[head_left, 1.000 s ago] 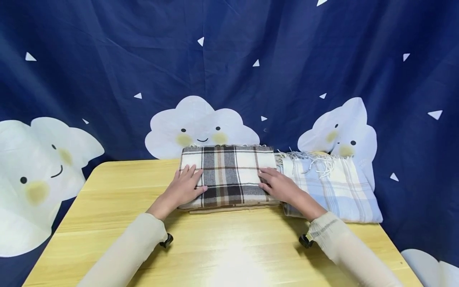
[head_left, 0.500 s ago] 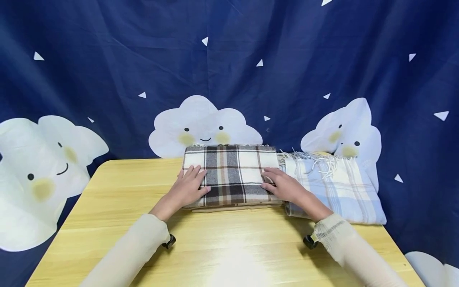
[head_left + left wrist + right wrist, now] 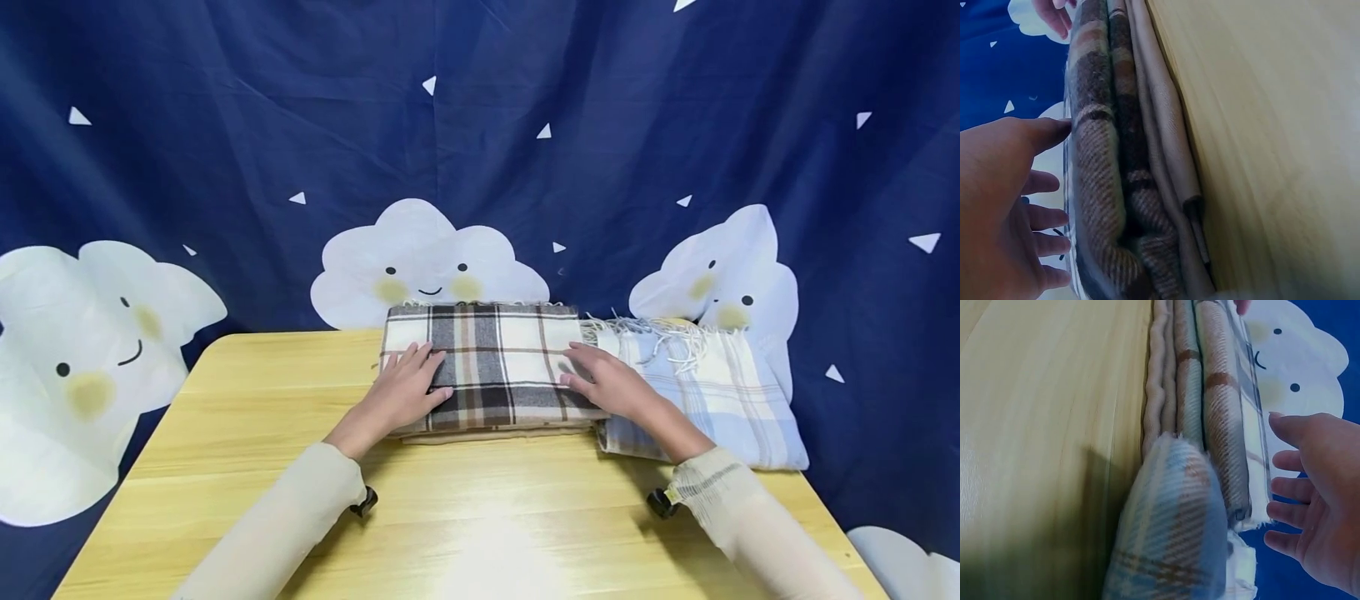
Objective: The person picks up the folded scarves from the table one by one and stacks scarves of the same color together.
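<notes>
right hand [image 3: 613,387] eases off the brown plaid cloth [image 3: 510,367], which stays put
both hands have slid rightward; the left hand [image 3: 401,392] rests spread on the cloth's left side, the right hangs just clear, relaxed, neither gripping anything. folded, the cloth sits at the back edge of the counter [image 3: 450,496], beside the blue plaid cloth [image 3: 723,404], and seems settled enough to lie unheld.

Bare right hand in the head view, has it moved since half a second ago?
Yes, slightly to the right: the bare right hand now sits farther right against the middle smiling white cloud printed on the navy fabric curtain.
</notes>
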